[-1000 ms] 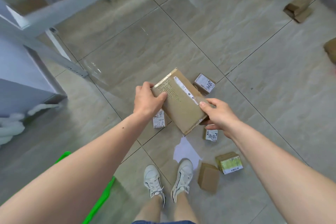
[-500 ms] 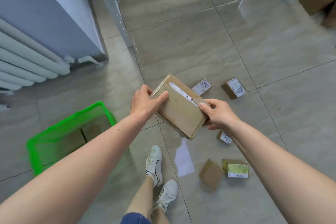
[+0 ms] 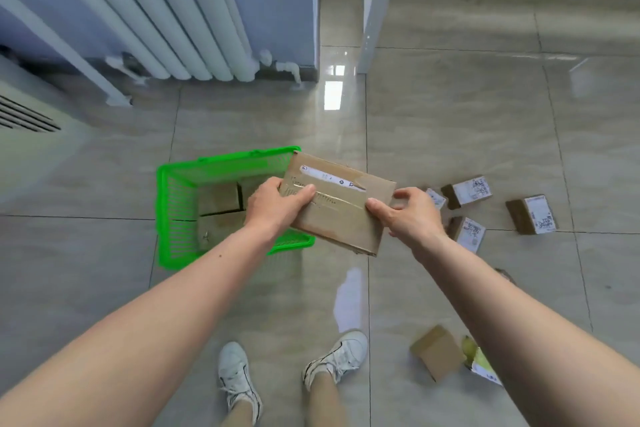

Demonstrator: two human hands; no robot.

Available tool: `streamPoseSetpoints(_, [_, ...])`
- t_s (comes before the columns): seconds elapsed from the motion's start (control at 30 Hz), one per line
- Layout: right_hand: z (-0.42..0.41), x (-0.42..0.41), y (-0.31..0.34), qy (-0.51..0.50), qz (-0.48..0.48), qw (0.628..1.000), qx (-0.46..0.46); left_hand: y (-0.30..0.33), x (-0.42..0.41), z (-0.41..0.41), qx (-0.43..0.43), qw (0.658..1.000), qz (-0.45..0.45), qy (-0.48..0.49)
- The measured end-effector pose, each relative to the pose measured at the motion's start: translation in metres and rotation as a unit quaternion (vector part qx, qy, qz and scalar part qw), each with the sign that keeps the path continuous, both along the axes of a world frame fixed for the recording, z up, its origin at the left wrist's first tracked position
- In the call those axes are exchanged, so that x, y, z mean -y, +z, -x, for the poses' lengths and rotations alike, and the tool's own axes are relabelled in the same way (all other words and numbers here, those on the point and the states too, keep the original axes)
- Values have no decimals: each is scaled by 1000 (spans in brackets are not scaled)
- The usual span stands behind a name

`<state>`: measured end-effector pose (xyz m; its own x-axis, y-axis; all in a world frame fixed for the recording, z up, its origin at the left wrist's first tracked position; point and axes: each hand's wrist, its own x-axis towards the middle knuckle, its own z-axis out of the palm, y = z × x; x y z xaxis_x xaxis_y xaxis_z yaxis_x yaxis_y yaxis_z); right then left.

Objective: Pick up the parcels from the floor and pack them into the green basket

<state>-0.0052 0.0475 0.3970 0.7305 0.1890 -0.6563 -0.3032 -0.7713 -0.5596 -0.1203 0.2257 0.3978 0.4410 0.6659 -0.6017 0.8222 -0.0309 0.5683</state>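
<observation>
A flat brown cardboard parcel [image 3: 343,215] with tape and a white label strip is held in the air over the right edge of the green basket [image 3: 180,184]. My left hand [image 3: 277,201] grips its left end and my right hand [image 3: 412,215] grips its right end. The basket stands on the floor and holds a few brown parcels [image 3: 218,199]. Small labelled parcels lie on the floor to the right [image 3: 467,191], [image 3: 531,215], [image 3: 465,232]; one more [image 3: 436,352] lies near my right foot.
A white radiator [image 3: 180,10] and wall stand beyond the basket. A white metal rack leg [image 3: 370,21] rises at the back. A grey vented unit [image 3: 27,118] is at the left. My two white shoes [image 3: 239,378] and a white paper scrap [image 3: 348,302] are on the tiles.
My view has swung left, bringing the basket from the lower left to the centre. Both hands have carried the flat parcel over the basket's right edge, still gripping it at both ends.
</observation>
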Motion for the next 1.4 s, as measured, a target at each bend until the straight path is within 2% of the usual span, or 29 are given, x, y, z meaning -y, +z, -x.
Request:
streamPoseSetpoints(0.3, [118, -117, -25, 26, -28, 999, -29, -44, -98, 136, -32, 997, 32, 59])
streamPoseSetpoints(0.57, [174, -172, -80, 20, -37, 998, -36, -97, -133, 200, -53, 995, 39, 73])
streamPoseSetpoints(0.73, [174, -189, -132, 34, -39, 998, -19, -147, -140, 199, -57, 994, 24, 89])
streamPoseSetpoints(0.83, [161, -188, -189, 45, -32, 998, 9, -185, -144, 186, -56, 994, 33, 90])
streamPoseSetpoints(0.9, [149, -191, -221, 61, -3, 998, 27, -214, -148, 174, -46, 994, 40, 90])
streamPoseSetpoints(1.07, [133, -211, -254, 108, 77, 990, 47, -285, -161, 144, -40, 994, 64, 75])
streamPoseSetpoints(1.4, [118, -218, -355, 225, 164, 958, 72, -393, -175, 130, -24, 992, 125, -15])
